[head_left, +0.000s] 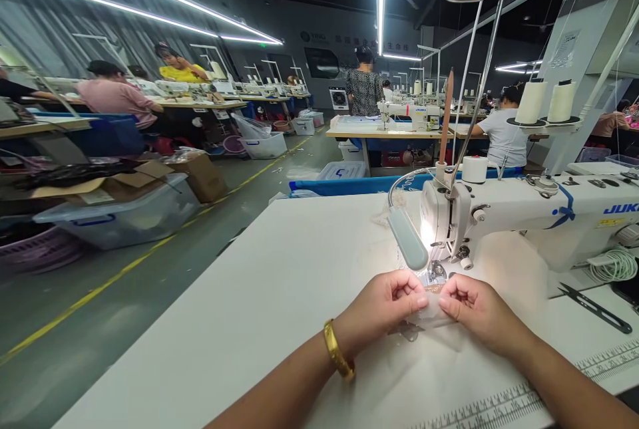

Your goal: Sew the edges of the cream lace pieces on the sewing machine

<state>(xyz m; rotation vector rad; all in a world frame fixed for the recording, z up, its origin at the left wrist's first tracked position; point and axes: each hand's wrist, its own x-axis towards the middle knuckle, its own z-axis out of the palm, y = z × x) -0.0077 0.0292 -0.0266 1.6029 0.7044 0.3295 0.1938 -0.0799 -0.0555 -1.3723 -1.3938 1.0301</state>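
Between my hands, a small piece of sheer pale fabric point(432, 312) is pinched right in front of the presser foot point(437, 272). My left hand point(394, 299) grips its left side, thumb against fingers. On the right side, my right hand point(469, 306) pinches the same piece. The white sewing machine point(504, 206) stands just beyond, its needle area lit by a lamp with a grey-green head point(408, 239). Whether the fabric lies under the foot I cannot tell. More sheer lace point(387, 216) lies behind the lamp.
Black thread snips point(596, 309) and a coil of pale cord point(613, 265) lie to the right. A ruler scale point(484, 412) runs along the near table edge. Thread cones point(530, 102) stand behind the machine. People work at other machines; bins point(130, 216) line the aisle.
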